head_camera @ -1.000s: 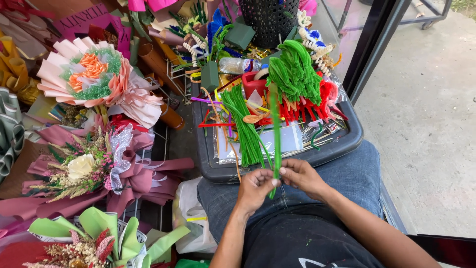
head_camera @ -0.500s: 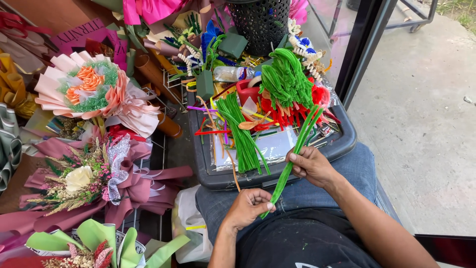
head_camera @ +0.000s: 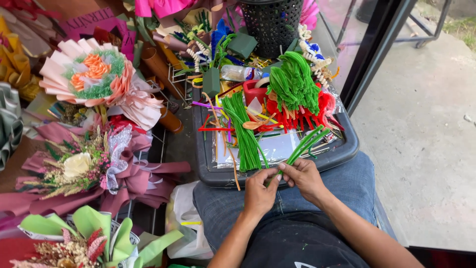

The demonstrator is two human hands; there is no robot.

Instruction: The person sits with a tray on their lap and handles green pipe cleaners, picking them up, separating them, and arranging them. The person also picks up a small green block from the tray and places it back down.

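Note:
My left hand (head_camera: 260, 191) and my right hand (head_camera: 303, 176) meet over my lap, both pinching the lower end of a few green pipe cleaners (head_camera: 306, 144) that slant up to the right. They hang just above the near rim of a dark grey tray (head_camera: 347, 149) resting on my knees. In the tray lie a bundle of straight green pipe cleaners (head_camera: 242, 131), a heap of bent green ones (head_camera: 296, 82) and red ones (head_camera: 325, 106).
A black mesh basket (head_camera: 271, 22) stands behind the tray. Bouquets crowd the left: a pink one with orange flowers (head_camera: 94, 74), a mauve one with a white rose (head_camera: 79, 166), a green-wrapped one (head_camera: 89, 240). A white plastic bag (head_camera: 186, 226) lies by my knee. Paved ground lies to the right.
My hands have come together again at the stems' lower end, the left hand rising to the right one. The green stems now tilt lower, over the tray's right part.

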